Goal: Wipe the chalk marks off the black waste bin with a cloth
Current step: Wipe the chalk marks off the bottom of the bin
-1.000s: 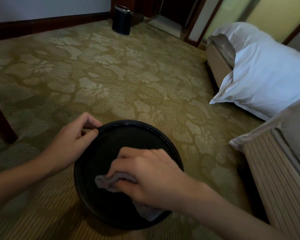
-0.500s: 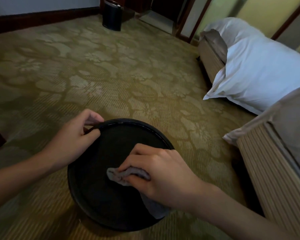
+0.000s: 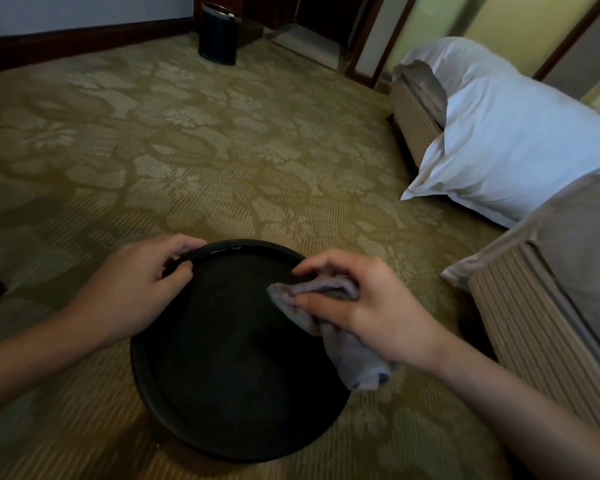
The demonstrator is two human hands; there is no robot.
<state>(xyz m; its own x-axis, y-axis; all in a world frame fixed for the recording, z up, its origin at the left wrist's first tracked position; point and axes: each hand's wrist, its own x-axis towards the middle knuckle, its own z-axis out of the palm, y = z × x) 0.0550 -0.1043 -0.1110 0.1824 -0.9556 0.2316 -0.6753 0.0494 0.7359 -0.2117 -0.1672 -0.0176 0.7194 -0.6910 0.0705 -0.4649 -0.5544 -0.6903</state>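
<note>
Presently, we find the black waste bin standing on the carpeted floor, just beside the bed base at the floor's right edge and well apart from the far wall. Only its round dark face and raised rim show; we cannot tell whether this is the mouth or the underside.

The left hand grips the far-left rim, its fingers curled over the outside and the thumb set inside. We judge that this steadies the bin. The right hand holds the cloth bunched, pinched between fingers and thumb and pressed to the face close to the far-right rim. The cloth's long axis runs from there outward over the near-right rim, where its loose end hangs clear. The bin, being round, offers no long axis of its own.

We note the governing relation: nearly all of the dark face lies to the left of the right hand's fingers and nearer the person. The cloth-bearing right hand is the one placed to sweep it. No chalk marks are plainly visible, though the face is too dark to certify clean. A second bin stands at the floor's far edge.
</note>
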